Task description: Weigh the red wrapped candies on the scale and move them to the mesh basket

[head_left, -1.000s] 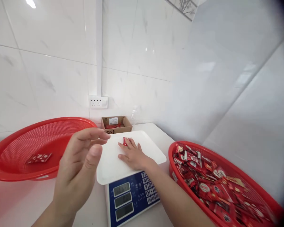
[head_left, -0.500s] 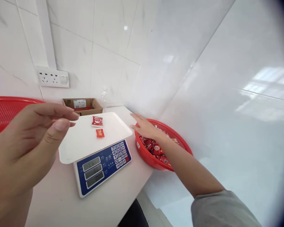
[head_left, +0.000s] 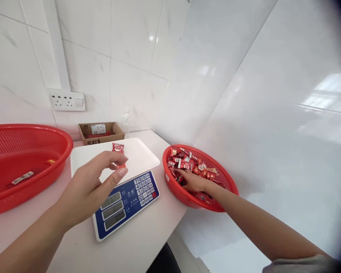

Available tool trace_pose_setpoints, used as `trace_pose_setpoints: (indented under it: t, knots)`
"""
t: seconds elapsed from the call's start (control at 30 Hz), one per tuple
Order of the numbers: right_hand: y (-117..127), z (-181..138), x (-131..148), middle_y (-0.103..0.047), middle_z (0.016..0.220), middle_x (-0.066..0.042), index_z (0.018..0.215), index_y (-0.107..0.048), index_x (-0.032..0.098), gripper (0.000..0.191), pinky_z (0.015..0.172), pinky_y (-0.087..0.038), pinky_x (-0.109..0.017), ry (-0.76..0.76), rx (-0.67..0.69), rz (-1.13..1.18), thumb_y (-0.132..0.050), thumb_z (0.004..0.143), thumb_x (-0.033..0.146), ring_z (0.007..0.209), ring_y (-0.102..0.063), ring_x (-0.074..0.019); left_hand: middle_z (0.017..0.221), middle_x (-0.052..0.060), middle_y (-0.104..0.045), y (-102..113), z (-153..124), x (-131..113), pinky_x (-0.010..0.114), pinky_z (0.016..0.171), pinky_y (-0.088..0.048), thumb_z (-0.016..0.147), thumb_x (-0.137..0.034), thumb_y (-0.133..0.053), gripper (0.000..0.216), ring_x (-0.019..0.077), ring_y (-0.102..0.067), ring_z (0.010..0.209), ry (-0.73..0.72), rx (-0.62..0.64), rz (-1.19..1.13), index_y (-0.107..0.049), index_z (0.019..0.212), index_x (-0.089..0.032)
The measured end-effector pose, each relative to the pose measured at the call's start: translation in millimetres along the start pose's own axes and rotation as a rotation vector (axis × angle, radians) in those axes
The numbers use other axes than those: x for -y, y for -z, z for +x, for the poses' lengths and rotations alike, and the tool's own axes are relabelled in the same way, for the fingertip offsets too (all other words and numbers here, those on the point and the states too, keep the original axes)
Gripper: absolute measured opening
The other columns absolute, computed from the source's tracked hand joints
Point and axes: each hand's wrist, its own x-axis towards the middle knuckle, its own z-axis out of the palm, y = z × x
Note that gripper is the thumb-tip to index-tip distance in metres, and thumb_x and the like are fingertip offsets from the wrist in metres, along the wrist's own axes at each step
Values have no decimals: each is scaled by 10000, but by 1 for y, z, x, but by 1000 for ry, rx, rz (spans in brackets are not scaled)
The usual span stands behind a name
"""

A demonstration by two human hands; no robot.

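My left hand (head_left: 92,185) hovers over the front of the scale's white tray (head_left: 142,151), thumb and fingers apart with nothing between them. Behind its fingers, a red candy packet (head_left: 118,148) with white print lies on the tray. A second, orange-red packet (head_left: 122,165) is mostly hidden by those fingers. The scale (head_left: 130,204) has a blue panel with keys and three displays. Off to the right, my right hand (head_left: 193,181) reaches into a red basket (head_left: 230,185) of small wrapped candies (head_left: 185,164). Its fingers are spread among the packets, their tips partly hidden.
A larger red basket (head_left: 66,142) stands at the left with a few packets inside. Behind the scale sit a cardboard box (head_left: 118,132) and a clear plastic bottle (head_left: 125,120). Tiled walls close off the back and right; a socket (head_left: 66,100) is at back left.
My left hand has moved right, over the tray's front, and now covers part of the orange-red packet. My right hand has moved from above the basket's left rim down into the candies.
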Motion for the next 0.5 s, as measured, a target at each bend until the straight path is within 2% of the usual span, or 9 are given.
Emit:
trace_pose_setpoints:
  t: [0.1, 0.2, 0.27, 0.3, 0.43, 0.47, 0.5]
  knots:
    - [-4, 0, -1, -557, 1351, -106, 1322, -533, 199, 402, 940, -515, -501, 37, -73, 40, -615, 944, 305, 1138, -601, -267, 945, 54, -714, -4, 1, -1, 161, 374, -428, 896, -469, -555, 240, 232, -680, 841, 50, 63, 13, -663, 956, -264]
    - [-2, 0, -2, -674, 1180, -82, 1142, -646, 174, 242, 894, -538, -417, 66, -116, 72, -611, 903, 154, 1021, -660, -225, 929, 53, -710, -6, 3, 0, 176, 396, -436, 904, -442, -545, 224, 222, -673, 812, 37, 95, 12, -651, 957, -251]
    - [5, 0, -2, -737, 1067, -59, 979, -711, 205, 309, 884, -533, -357, 93, -156, 85, -553, 800, 10, 975, -686, -222, 939, 50, -714, -7, 5, 1, 204, 472, -490, 911, -405, -542, 198, 213, -671, 814, 24, 122, 17, -643, 970, -245]
    - [10, 1, -3, -754, 1020, -56, 927, -726, 213, 335, 872, -535, -361, 105, -181, 91, -536, 754, -3, 950, -698, -236, 954, 50, -715, -8, 6, 1, 224, 526, -517, 916, -382, -539, 182, 209, -671, 824, 25, 142, 17, -639, 978, -242]
    - [32, 10, -17, -774, 852, -110, 715, -756, 249, 257, 774, -515, -463, 163, -296, 115, -580, 649, 74, 828, -714, -331, 1030, 60, -708, -8, 8, 2, 313, 744, -557, 938, -322, -520, 163, 205, -659, 910, 77, 232, -10, -621, 1019, -222]
    - [37, 13, -20, -775, 878, -126, 754, -778, 267, 268, 802, -494, -473, 194, -337, 139, -595, 669, 91, 866, -712, -335, 1046, 67, -706, -8, 8, 2, 329, 779, -554, 941, -326, -520, 173, 209, -657, 928, 88, 250, -21, -618, 1029, -214]
    - [41, 15, -23, -775, 893, -134, 746, -791, 285, 276, 818, -478, -474, 207, -464, 221, -624, 659, 84, 876, -709, -332, 1065, 74, -703, -8, 9, 3, 343, 810, -549, 945, -339, -518, 191, 212, -655, 947, 97, 267, -30, -617, 1042, -207]
